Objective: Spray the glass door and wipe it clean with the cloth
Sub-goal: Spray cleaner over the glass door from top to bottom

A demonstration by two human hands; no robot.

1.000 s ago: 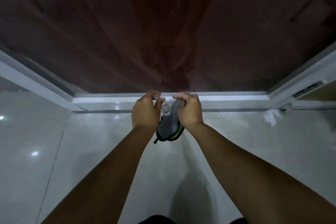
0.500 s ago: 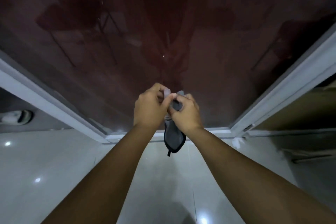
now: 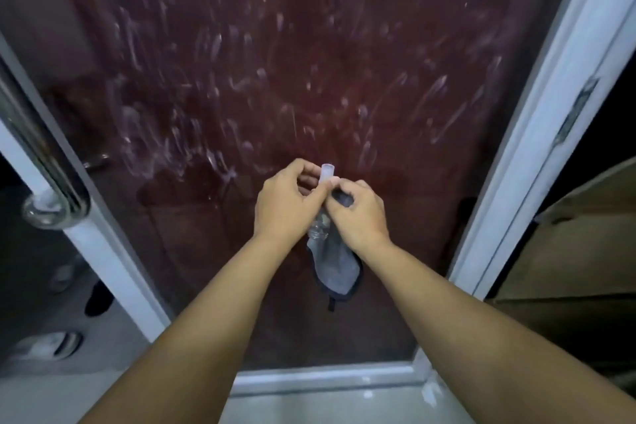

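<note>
Both hands are close together in front of the glass door (image 3: 309, 79). The left hand (image 3: 285, 203) curls its fingers round a small clear spray bottle (image 3: 327, 175). The bottle stands up tall, with its cap at the top, poking out above the hands. The right hand (image 3: 358, 213) pinches the bottle near the cap and also holds a grey cloth (image 3: 335, 265), which hangs down below the hands. The bottle looks light, smooth and maybe slippery, so holding it round the middle seems best. The cloth is soft and floppy; bunching it up should help. The glass above the hands has many white smears.
</note>
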